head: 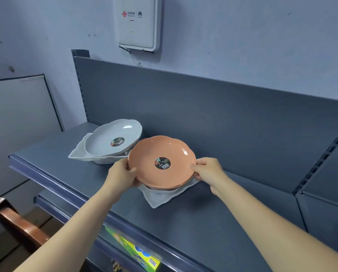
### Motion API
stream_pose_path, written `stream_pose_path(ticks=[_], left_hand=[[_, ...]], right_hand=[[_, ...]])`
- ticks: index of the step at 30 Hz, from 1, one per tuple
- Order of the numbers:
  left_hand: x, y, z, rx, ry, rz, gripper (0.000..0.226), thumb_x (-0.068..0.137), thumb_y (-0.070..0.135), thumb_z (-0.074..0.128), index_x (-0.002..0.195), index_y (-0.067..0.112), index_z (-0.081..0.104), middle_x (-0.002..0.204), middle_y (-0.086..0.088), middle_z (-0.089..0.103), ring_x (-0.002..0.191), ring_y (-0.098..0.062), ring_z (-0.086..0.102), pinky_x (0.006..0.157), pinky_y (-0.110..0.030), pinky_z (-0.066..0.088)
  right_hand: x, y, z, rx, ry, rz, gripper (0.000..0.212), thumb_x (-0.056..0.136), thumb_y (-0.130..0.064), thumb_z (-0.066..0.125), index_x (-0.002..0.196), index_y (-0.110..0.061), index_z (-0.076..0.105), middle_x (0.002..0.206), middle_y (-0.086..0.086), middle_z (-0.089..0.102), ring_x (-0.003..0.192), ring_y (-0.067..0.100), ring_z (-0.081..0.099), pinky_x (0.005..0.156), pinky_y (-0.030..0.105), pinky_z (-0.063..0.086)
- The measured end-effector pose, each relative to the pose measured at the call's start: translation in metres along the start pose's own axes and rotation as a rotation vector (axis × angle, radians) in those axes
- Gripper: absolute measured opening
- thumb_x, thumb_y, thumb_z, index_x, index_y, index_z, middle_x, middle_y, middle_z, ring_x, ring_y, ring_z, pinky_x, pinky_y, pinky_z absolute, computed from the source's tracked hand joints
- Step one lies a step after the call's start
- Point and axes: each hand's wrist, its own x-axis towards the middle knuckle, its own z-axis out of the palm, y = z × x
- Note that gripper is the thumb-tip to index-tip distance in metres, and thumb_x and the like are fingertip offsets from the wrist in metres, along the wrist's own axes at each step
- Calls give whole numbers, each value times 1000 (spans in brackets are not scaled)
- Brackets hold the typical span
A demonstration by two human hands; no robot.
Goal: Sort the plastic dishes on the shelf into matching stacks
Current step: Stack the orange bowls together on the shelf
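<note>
An orange scalloped plate (176,152) with a round black sticker tops a small orange stack at the middle of the shelf. My left hand (122,173) grips its left rim and my right hand (208,169) grips its right rim. Under the stack lies a white square dish (160,199), one corner sticking out toward me. To the left, a pale grey scalloped bowl (105,138) with the same sticker sits tilted inside a white square dish (79,154).
The dark grey shelf (193,228) has a tall back panel (203,107) right behind the dishes. A white router box (137,22) hangs on the wall above. Below the shelf edge are a green and yellow package (132,252) and a brown wooden chair (17,224).
</note>
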Motion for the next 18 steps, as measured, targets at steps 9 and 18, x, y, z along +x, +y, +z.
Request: stream_pose_path(ticks=[9,18], left_hand=[[-17,54,2,-165,-59,142,22,88,-6,42,92,2,62,79,-11,64,64,-23,66,52,-21,58],[-58,99,58,-152,-216,262,25,87,-4,41,93,6,63,80,-8,67,62,-21,71,59,-26,59]], right_hand=[[-26,-29,-36,158,124,-101,21,85,-3,50,96,-9,67,95,8,72,78,19,67,72,29,61],[-66,-17,-113,220,374,-81,27,85,4,46,101,-10,63,93,6,70,69,17,68,57,28,60]])
